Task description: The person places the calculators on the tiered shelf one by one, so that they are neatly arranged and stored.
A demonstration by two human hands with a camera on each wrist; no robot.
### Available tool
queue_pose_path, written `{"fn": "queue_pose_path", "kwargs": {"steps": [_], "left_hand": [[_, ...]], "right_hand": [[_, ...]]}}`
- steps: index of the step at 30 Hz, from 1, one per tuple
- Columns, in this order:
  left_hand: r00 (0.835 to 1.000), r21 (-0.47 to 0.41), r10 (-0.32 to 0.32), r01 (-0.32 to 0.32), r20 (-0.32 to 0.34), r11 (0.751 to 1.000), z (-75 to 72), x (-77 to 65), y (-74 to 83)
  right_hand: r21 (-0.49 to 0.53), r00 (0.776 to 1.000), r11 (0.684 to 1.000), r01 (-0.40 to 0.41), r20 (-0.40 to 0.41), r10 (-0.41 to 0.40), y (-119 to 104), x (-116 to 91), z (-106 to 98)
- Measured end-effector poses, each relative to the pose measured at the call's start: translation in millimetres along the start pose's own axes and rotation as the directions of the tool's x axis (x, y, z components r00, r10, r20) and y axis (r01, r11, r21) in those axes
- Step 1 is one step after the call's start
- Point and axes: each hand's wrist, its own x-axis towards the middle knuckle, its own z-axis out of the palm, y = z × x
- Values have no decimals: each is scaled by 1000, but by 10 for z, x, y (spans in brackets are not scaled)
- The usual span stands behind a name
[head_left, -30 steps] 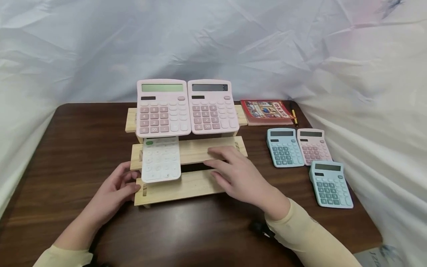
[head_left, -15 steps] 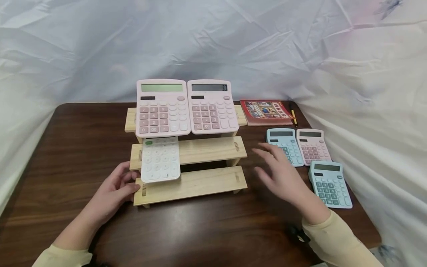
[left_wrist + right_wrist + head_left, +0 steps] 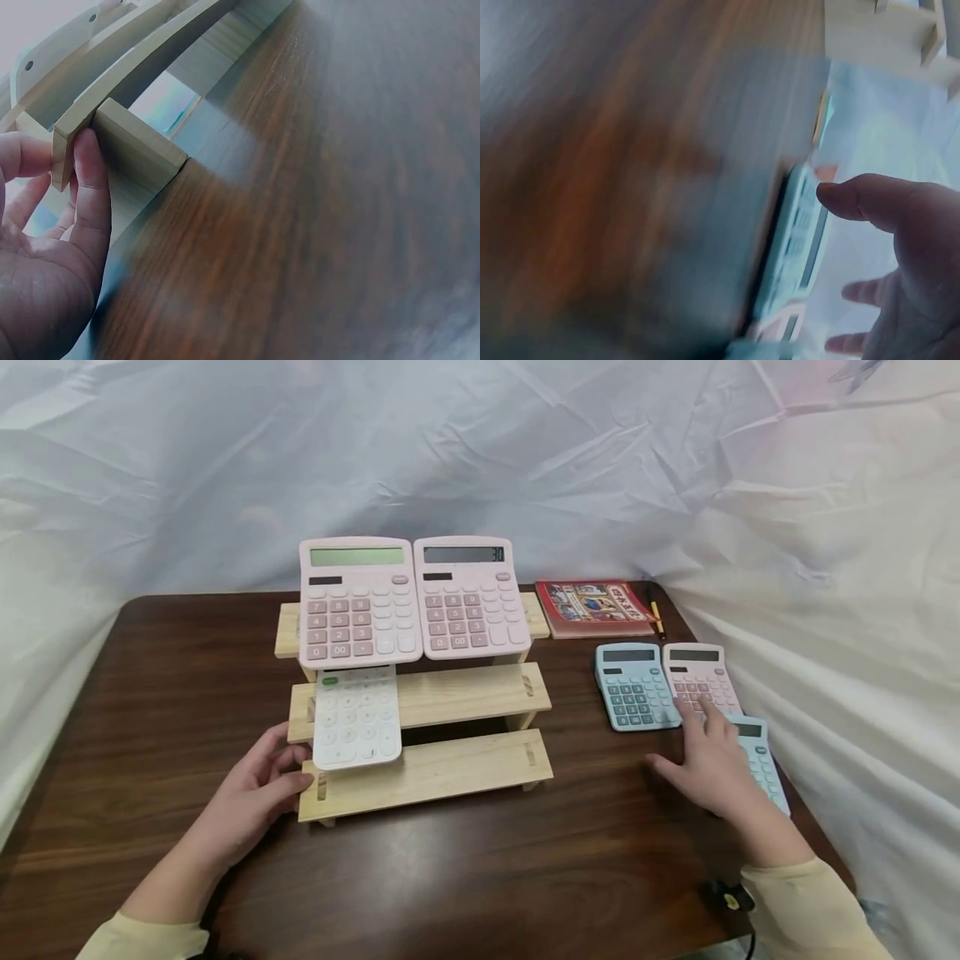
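A stepped wooden stand [image 3: 465, 768] has three slatted tiers. My left hand [image 3: 251, 793] pinches the left end of its lowest board [image 3: 66, 139] between thumb and fingers. Two pink calculators [image 3: 356, 610] lean side by side on the top tier. Below them a white calculator [image 3: 356, 718] rests on the middle tier, its lower end overhanging the bottom board. My right hand [image 3: 708, 768], fingers spread and holding nothing, hovers over the calculators at the right. It partly covers a blue calculator [image 3: 768, 768]; its fingertips overlap a small pink calculator [image 3: 701, 672]. Another blue calculator [image 3: 637, 685] lies left of that one.
A red booklet [image 3: 596, 607] lies at the back of the dark wooden table [image 3: 450, 877], with a yellow-and-black pen [image 3: 657, 618] beside it. White sheeting [image 3: 480, 468] hangs behind and along the sides.
My right hand has left the right part of the stand and moved right, over the loose calculators. The left hand keeps its grip on the bottom board.
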Motion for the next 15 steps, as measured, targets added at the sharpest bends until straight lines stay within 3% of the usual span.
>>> {"fn": "queue_pose_path", "kwargs": {"steps": [8,15], "left_hand": [[1000,-20,-2,2,1,1000,-17,4,-29],[1000,-12,2,-2,3,1000,-7,8,-13]], "right_hand": [[-35,965,965,-260,29,261,381,-41,-51],[-30,935,938,-344,76,346,598,-121,0]]}}
